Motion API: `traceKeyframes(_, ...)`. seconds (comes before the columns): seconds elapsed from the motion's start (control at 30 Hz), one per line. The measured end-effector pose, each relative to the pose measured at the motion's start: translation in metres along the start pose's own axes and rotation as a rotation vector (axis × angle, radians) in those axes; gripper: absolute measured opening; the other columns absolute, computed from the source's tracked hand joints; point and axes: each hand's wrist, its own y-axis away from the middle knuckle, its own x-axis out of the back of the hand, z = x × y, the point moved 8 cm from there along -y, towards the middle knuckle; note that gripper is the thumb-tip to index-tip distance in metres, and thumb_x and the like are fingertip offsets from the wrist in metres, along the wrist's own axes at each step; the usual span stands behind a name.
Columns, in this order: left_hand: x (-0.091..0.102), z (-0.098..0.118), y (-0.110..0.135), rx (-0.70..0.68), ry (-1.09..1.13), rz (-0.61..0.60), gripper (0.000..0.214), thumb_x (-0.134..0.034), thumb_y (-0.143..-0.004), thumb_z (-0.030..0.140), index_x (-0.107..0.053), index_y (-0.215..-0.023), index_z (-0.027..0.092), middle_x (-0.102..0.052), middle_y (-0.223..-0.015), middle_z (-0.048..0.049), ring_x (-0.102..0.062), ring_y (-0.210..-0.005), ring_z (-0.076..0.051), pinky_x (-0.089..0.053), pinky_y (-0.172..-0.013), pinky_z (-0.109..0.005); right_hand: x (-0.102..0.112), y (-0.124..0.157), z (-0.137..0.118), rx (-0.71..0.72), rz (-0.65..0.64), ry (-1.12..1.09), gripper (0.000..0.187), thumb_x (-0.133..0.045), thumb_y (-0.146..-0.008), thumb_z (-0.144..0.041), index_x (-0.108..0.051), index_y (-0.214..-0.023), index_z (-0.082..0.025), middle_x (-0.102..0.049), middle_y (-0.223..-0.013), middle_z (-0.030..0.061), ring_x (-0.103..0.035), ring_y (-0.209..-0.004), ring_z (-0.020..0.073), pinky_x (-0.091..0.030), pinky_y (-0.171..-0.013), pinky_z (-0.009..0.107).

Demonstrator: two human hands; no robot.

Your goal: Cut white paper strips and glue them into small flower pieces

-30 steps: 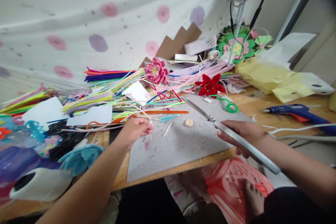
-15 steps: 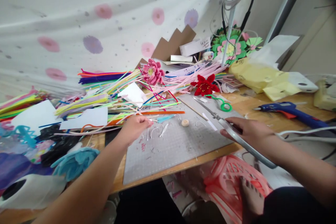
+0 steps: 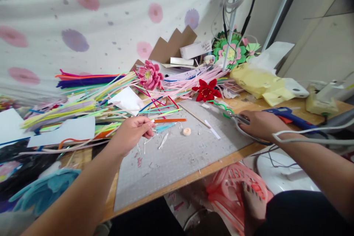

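Observation:
My left hand (image 3: 131, 132) is pinched above the left part of the grey cutting mat (image 3: 166, 169). A small white piece (image 3: 152, 121) shows at its fingertips. At the mat's right edge, my right hand (image 3: 258, 123) is closed on the grey scissors (image 3: 238, 118). Their blades reach toward a curled green wire (image 3: 227, 113) and are partly hard to make out. Between the hands, a pale tape roll (image 3: 187, 131), a thin wooden stick (image 3: 195, 115) and a white strip (image 3: 212, 129) lie on the mat, along with white scraps (image 3: 163, 141).
Bundles of coloured pipe cleaners (image 3: 91, 81) cover the back left. A pink flower (image 3: 150, 75) and red flower (image 3: 207, 90) lie behind the mat. A blue glue gun (image 3: 293, 118) rests beyond my right hand, whose forearm a white cable (image 3: 301, 141) crosses. Below is a pink plastic stool (image 3: 221, 184).
The scissors have come down and shifted right with my right hand, their blades now by the green wire. My left hand has turned, showing more curled fingers. The view has swung slightly right.

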Motion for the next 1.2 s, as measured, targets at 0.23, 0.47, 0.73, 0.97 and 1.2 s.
traceKeyframes(0.23, 0.006, -0.011, -0.003, -0.03, -0.137, -0.011, 0.027, -0.054, -0.08, 0.041, -0.064, -0.069, 0.018, -0.069, -0.071, -0.0017, -0.062, -0.069, -0.018, -0.044, -0.066, -0.028, -0.004, -0.009, 0.006, 0.004, 0.022, 0.023, 0.046, -0.049, -0.084, -0.039, -0.06, -0.119, -0.011, -0.069, -0.108, 0.0203, -0.065, -0.095, 0.0336, -0.044, -0.075, 0.038)
traceKeyframes(0.47, 0.002, -0.035, -0.007, -0.023, -0.325, -0.012, 0.028, -0.047, -0.082, 0.039, -0.061, -0.068, 0.019, -0.064, -0.068, -0.0008, -0.058, -0.067, -0.02, -0.04, -0.062, -0.028, 0.001, -0.009, 0.005, 0.065, 0.113, 0.083, 0.047, -0.052, -0.085, -0.035, -0.059, -0.124, -0.01, -0.062, -0.113, 0.0225, -0.062, -0.101, 0.0345, -0.044, -0.086, 0.042)
traceKeyframes(0.73, -0.018, -0.063, -0.015, -0.02, -0.491, -0.032, 0.012, -0.051, -0.08, 0.031, -0.06, -0.081, 0.022, -0.068, -0.086, -0.0021, -0.062, -0.08, -0.021, -0.043, -0.068, -0.028, 0.038, 0.02, -0.08, 0.372, 0.507, -0.124, 0.033, -0.055, -0.086, -0.032, -0.067, -0.109, -0.012, -0.064, -0.104, 0.0151, -0.064, -0.091, 0.0281, -0.051, -0.082, 0.04)
traceKeyframes(0.97, -0.028, -0.059, -0.017, -0.019, -0.623, -0.083, 0.008, -0.054, -0.076, 0.021, -0.061, -0.074, 0.022, -0.069, -0.084, -0.005, -0.063, -0.079, -0.023, -0.041, -0.066, -0.029, 0.041, 0.021, -0.112, 0.49, 0.558, -0.275, 0.029, -0.055, -0.086, -0.032, -0.068, -0.103, -0.013, -0.066, -0.102, 0.0144, -0.065, -0.09, 0.0271, -0.052, -0.081, 0.041)
traceKeyframes(1.2, -0.026, -0.049, -0.012, -0.054, -0.61, -0.088, 0.016, -0.047, -0.083, 0.027, -0.055, -0.071, 0.02, -0.064, -0.075, -0.0061, -0.06, -0.073, -0.023, -0.038, -0.064, -0.03, 0.047, 0.02, -0.105, 0.459, 0.556, -0.347, 0.026, -0.054, -0.086, -0.029, -0.068, -0.1, -0.013, -0.067, -0.1, 0.0143, -0.066, -0.088, 0.0265, -0.053, -0.079, 0.041)
